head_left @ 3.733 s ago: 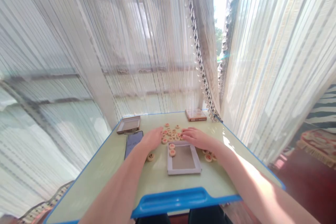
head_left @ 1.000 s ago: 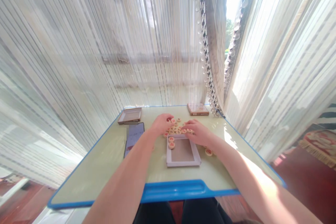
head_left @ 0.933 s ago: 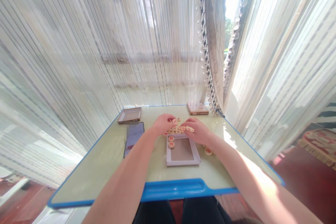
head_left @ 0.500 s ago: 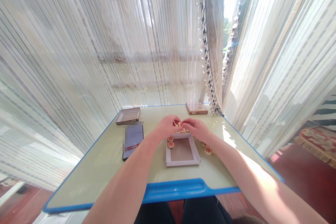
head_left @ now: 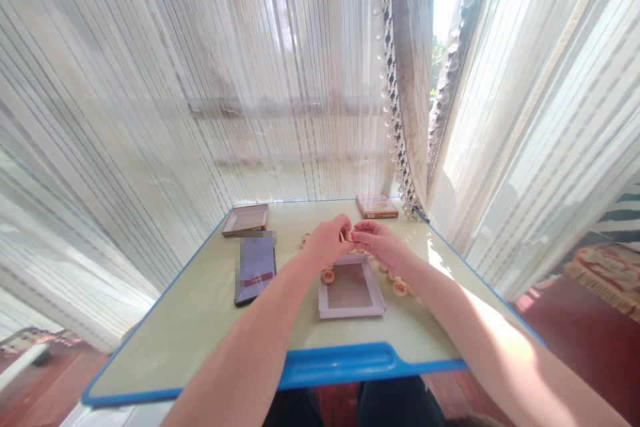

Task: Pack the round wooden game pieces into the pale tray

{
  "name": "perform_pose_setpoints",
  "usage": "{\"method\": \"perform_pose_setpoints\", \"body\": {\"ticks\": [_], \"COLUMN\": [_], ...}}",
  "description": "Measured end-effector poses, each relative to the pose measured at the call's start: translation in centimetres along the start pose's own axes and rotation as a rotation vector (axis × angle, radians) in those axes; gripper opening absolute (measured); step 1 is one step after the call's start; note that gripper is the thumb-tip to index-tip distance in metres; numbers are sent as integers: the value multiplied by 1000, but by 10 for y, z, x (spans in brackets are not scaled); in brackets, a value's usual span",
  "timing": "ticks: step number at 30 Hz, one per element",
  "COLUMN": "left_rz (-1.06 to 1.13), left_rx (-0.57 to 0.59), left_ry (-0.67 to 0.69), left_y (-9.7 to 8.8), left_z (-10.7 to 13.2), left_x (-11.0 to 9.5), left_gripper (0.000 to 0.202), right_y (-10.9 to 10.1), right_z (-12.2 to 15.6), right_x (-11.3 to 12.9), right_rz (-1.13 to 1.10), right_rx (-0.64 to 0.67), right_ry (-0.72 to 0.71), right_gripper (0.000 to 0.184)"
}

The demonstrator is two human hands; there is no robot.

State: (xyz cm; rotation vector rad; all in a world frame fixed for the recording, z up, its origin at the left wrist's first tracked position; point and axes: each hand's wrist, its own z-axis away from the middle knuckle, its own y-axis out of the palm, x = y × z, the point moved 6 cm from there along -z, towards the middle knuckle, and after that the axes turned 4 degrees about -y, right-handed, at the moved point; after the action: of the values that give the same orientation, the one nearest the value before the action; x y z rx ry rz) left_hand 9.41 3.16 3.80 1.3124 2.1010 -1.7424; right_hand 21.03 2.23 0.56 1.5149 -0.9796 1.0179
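Observation:
My left hand [head_left: 327, 245] and my right hand [head_left: 383, 245] meet over the far edge of a shallow white box tray [head_left: 351, 310]. Both are curled, fingertips together, holding round wooden game pieces [head_left: 349, 235] with red marks between them. One piece [head_left: 328, 276] lies inside the tray at its far left corner. More pieces [head_left: 399, 287] lie on the table to the right of the tray, and one [head_left: 305, 239] sits left of my left hand.
The pale green table has a blue rim [head_left: 340, 365]. A dark phone [head_left: 255, 265] lies left of the tray. A brown box lid [head_left: 245, 219] and a patterned box [head_left: 377, 206] sit at the far edge. Sheer curtains [head_left: 200, 80] hang close behind.
My hands swept the scattered pieces together, closed on them and rose slightly above the tray's far edge. Fewer loose pieces lie beyond the tray now.

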Motion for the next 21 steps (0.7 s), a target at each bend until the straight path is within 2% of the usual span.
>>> {"method": "perform_pose_setpoints", "body": {"ticks": [6, 12, 16, 21], "left_rz": [9, 4, -16, -57], "left_rx": [9, 27, 38, -42], "left_ry": [-1, 70, 131, 71], "left_y": [-2, -5, -6, -10], "left_z": [1, 2, 2, -1], "left_x": [-2, -8, -14, -8], "left_gripper": [25, 33, 25, 19], "right_y": [-2, -10, -11, -8], "right_z": [2, 1, 0, 2], "right_x": [4, 4, 6, 9], "right_rz": [-20, -31, -16, 30], "right_rx": [-23, -54, -59, -62], "right_ry": [9, 19, -25, -21], "right_gripper": [29, 33, 29, 21]}}
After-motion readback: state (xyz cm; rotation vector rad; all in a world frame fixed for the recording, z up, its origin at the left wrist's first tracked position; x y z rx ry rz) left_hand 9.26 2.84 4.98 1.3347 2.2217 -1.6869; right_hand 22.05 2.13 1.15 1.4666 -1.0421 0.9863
